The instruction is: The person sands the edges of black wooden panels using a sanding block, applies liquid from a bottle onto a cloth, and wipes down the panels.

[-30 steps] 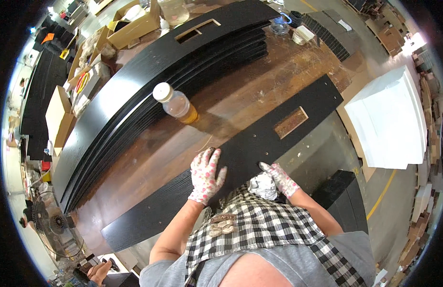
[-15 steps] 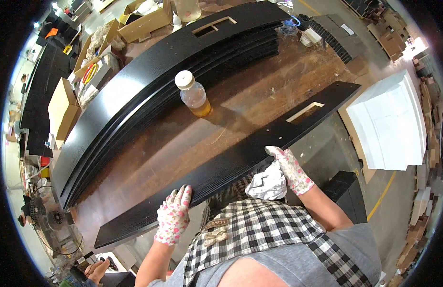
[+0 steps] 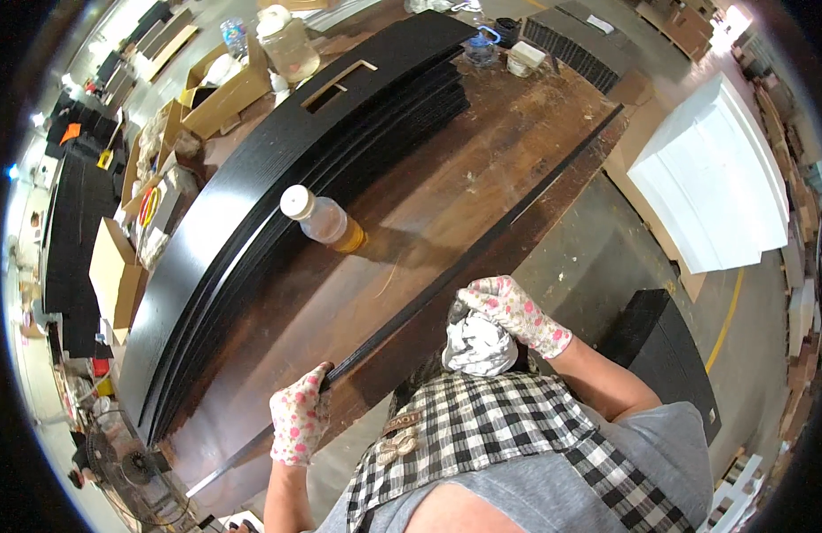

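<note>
A long black board [image 3: 411, 306] shows as a thin dark strip, tipped up on its long edge along the near side of the brown table [image 3: 428, 240]. My left hand [image 3: 300, 417], in a white glove with pink flowers, grips it toward its left end, the fingertips partly hidden. My right hand [image 3: 516, 313], gloved alike, is closed on a crumpled white rag [image 3: 482, 345] with a dark patch, close to my checked apron and apart from the board. Beyond the board, a capped clear bottle [image 3: 326, 222] with amber liquid leans to one side in the view.
Several curved black boards [image 3: 251, 178] lie stacked along the table's far side, the top one with a rectangular cut-out. Cardboard boxes [image 3: 229, 93] and a large jar [image 3: 288, 46] stand behind. White sheets [image 3: 708, 182] are piled at right; a fan [image 3: 135, 462] is at lower left.
The board has gone from lying flat to standing on edge. My right hand has left its edge and drawn in with the rag, while my left hand has shifted slightly left along it.
</note>
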Available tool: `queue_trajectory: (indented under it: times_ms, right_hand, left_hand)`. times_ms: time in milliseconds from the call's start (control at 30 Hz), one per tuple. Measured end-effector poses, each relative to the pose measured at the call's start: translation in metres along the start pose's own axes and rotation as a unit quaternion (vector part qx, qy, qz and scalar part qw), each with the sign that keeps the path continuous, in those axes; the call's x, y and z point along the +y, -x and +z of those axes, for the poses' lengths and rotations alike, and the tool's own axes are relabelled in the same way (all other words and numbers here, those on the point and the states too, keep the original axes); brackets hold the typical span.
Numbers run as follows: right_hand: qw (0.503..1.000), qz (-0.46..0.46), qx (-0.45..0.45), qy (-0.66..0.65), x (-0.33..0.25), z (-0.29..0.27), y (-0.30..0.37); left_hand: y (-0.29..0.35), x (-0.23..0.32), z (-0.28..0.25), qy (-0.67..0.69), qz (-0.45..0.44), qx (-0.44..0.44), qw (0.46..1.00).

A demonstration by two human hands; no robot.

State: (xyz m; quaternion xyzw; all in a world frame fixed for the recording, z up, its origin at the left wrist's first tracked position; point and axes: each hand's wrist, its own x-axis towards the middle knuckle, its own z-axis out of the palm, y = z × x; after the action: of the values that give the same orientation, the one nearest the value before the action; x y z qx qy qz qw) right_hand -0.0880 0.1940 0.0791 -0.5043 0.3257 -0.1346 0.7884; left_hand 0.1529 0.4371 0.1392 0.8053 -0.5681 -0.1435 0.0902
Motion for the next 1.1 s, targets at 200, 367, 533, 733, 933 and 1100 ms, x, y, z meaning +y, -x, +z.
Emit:
queue_trajectory:
  times_ms: [200,367,533,733,933,1100]
  right_hand:
    - [0.994,0.036,0.08,-0.06,0.029,-0.019,-0.004]
    - [0.982,-0.025,0.143,-0.121,0.024,-0.042,0.006]
    - [0.93,-0.221,0.221,-0.193,0.002,-0.034,-0.007]
    - [0.723,-0.365,0.082,0.58,0.026,0.006,-0.01]
    - [0.627,-0.323,0.355,0.613,0.013,-0.122,-0.041]
    - [0.641,-0.288,0.476,0.528,-0.015,-0.202,-0.036]
  left_hand:
    - [-0.034,-0.017,0.002,0.044,-0.083,-0.035,0.995]
    - [-0.047,-0.02,0.007,0.101,-0.095,-0.028,0.99]
    - [-0.059,-0.034,0.021,0.281,-0.125,-0.107,0.946]
    - [-0.057,-0.032,0.049,0.437,-0.181,-0.142,0.87]
    - [-0.046,-0.028,0.062,0.456,-0.21,-0.166,0.849]
    - [-0.052,-0.024,0.068,0.429,-0.204,-0.166,0.864]
